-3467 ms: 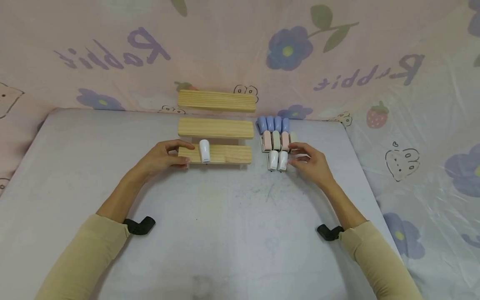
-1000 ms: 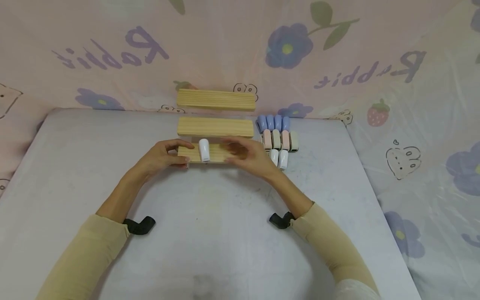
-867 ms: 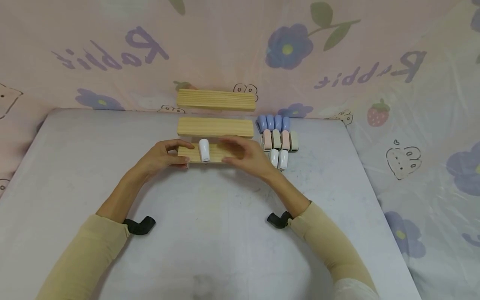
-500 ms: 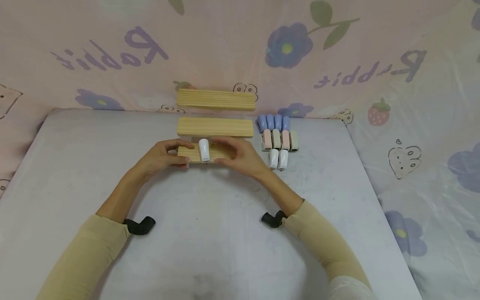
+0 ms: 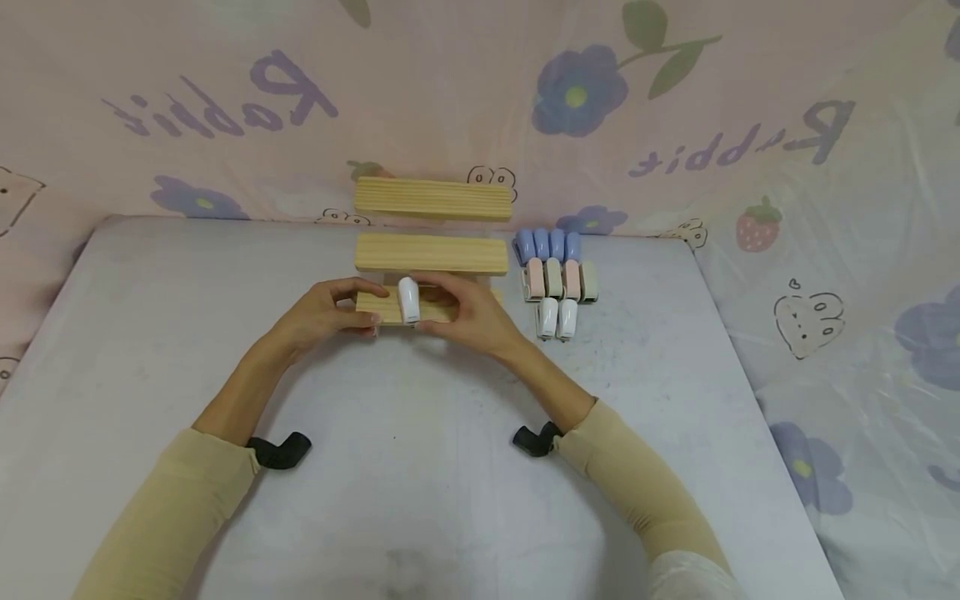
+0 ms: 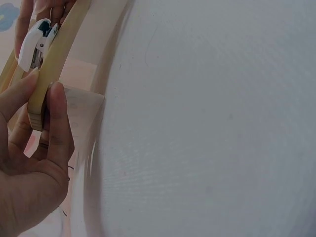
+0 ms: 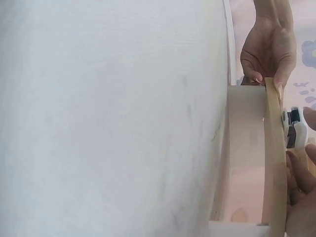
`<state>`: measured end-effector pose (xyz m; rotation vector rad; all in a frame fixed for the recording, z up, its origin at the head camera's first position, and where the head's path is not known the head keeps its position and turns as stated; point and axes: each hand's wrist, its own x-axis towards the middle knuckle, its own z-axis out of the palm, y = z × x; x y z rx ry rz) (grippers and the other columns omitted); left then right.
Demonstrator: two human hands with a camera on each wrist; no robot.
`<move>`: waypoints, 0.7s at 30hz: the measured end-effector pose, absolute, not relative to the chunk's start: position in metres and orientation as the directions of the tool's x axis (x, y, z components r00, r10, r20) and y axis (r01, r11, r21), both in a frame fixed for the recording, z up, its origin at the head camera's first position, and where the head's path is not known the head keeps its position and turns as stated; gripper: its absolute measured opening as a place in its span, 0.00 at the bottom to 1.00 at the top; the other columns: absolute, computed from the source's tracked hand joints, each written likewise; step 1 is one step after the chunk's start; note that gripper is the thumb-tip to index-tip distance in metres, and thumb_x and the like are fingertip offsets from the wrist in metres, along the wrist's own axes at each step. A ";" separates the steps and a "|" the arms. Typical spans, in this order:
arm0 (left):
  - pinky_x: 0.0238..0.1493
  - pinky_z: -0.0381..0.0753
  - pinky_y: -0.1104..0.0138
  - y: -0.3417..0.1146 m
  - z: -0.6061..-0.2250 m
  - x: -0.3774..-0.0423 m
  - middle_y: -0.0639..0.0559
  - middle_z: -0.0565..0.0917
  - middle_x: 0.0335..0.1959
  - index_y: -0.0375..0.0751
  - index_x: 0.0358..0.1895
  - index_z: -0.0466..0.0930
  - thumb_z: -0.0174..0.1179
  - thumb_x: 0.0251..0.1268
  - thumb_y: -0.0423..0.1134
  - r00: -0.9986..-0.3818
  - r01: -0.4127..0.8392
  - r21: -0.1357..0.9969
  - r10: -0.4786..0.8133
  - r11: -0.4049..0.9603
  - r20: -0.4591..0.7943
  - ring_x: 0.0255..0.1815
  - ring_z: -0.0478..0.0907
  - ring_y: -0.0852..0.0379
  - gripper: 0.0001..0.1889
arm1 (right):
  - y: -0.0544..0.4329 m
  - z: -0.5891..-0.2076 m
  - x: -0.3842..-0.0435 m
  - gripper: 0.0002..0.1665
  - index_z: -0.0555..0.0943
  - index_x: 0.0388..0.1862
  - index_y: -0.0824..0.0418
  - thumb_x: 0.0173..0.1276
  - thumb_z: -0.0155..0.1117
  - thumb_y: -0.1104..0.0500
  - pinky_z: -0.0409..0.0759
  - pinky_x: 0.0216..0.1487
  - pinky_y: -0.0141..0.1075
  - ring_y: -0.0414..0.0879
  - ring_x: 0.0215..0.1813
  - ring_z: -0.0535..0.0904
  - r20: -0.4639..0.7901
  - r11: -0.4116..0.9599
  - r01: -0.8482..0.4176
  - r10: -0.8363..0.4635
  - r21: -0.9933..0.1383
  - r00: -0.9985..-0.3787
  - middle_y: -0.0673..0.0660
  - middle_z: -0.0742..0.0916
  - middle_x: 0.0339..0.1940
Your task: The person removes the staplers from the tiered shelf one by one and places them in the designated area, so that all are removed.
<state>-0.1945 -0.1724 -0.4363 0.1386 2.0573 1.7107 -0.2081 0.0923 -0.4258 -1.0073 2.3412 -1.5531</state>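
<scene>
A small white stapler (image 5: 408, 302) stands on the lowest wooden board of a three-step rack (image 5: 382, 308), left of the board's middle. My left hand (image 5: 322, 315) pinches that board's left end between thumb and fingers; the left wrist view shows its thumb on top and fingers underneath. On the stapler's right side is my right hand (image 5: 468, 312), thumb and forefinger spread toward its two ends. The right wrist view shows its fingertips (image 7: 310, 116) close beside the stapler (image 7: 295, 126); whether they touch it cannot be told.
Right of the rack, more staplers stand in rows: blue ones (image 5: 541, 245) at the back, pink (image 5: 535, 277) and pale green (image 5: 552, 277) in the middle, two white ones (image 5: 567, 318) in front. The upper boards (image 5: 431, 253) rise behind, close to the patterned curtain (image 5: 450, 92).
My right hand has come left from the stapler rows, over the lowest board, up to the white stapler. The left hand and the white stapler have stayed put.
</scene>
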 end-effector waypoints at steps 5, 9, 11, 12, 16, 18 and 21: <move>0.47 0.83 0.65 -0.172 -0.436 -0.195 0.40 0.68 0.66 0.36 0.63 0.75 0.69 0.63 0.35 -0.891 -0.204 0.953 0.361 0.222 -0.275 0.39 0.82 0.55 0.26 | 0.090 -0.426 -0.208 0.40 0.73 0.69 0.63 0.58 0.78 0.63 0.75 0.60 0.31 0.47 0.56 0.81 0.223 0.294 -0.466 -0.592 -0.835 -0.774 0.59 0.83 0.59; 0.47 0.83 0.65 -0.172 -0.436 -0.194 0.40 0.67 0.66 0.36 0.63 0.75 0.69 0.62 0.35 -0.892 -0.207 0.955 0.359 0.214 -0.274 0.40 0.82 0.55 0.26 | 0.087 -0.427 -0.208 0.41 0.73 0.69 0.62 0.57 0.79 0.61 0.76 0.58 0.30 0.44 0.53 0.82 0.222 0.345 -0.486 -0.584 -0.803 -0.781 0.58 0.84 0.58; 0.47 0.83 0.64 -0.172 -0.436 -0.194 0.40 0.67 0.66 0.36 0.63 0.75 0.69 0.62 0.34 -0.892 -0.212 0.954 0.357 0.212 -0.277 0.40 0.82 0.54 0.26 | 0.086 -0.427 -0.208 0.41 0.73 0.69 0.61 0.57 0.79 0.60 0.76 0.57 0.30 0.43 0.53 0.82 0.216 0.375 -0.493 -0.580 -0.785 -0.785 0.57 0.84 0.58; 0.47 0.83 0.64 -0.172 -0.436 -0.194 0.41 0.67 0.66 0.36 0.63 0.75 0.69 0.63 0.35 -0.892 -0.214 0.954 0.356 0.210 -0.279 0.41 0.82 0.54 0.26 | 0.085 -0.426 -0.208 0.41 0.73 0.69 0.60 0.57 0.79 0.60 0.76 0.57 0.30 0.43 0.52 0.81 0.213 0.387 -0.494 -0.578 -0.778 -0.788 0.57 0.84 0.57; 0.47 0.83 0.64 -0.172 -0.436 -0.194 0.41 0.67 0.66 0.36 0.63 0.75 0.69 0.63 0.35 -0.893 -0.216 0.954 0.354 0.207 -0.278 0.41 0.82 0.55 0.26 | 0.085 -0.426 -0.209 0.40 0.74 0.69 0.60 0.58 0.79 0.59 0.76 0.55 0.30 0.43 0.51 0.81 0.207 0.418 -0.496 -0.568 -0.761 -0.796 0.56 0.85 0.53; 0.47 0.83 0.64 -0.171 -0.436 -0.194 0.41 0.68 0.66 0.35 0.63 0.75 0.69 0.63 0.35 -0.894 -0.213 0.956 0.355 0.204 -0.275 0.41 0.82 0.55 0.26 | 0.085 -0.426 -0.210 0.39 0.74 0.68 0.60 0.58 0.79 0.59 0.76 0.55 0.30 0.43 0.50 0.81 0.212 0.410 -0.498 -0.569 -0.764 -0.795 0.56 0.86 0.52; 0.46 0.83 0.65 -0.171 -0.436 -0.194 0.42 0.68 0.66 0.35 0.63 0.75 0.69 0.63 0.34 -0.895 -0.207 0.956 0.354 0.209 -0.272 0.40 0.82 0.56 0.26 | 0.087 -0.427 -0.210 0.39 0.75 0.68 0.61 0.58 0.79 0.59 0.77 0.55 0.31 0.43 0.50 0.80 0.223 0.393 -0.505 -0.576 -0.768 -0.786 0.56 0.86 0.52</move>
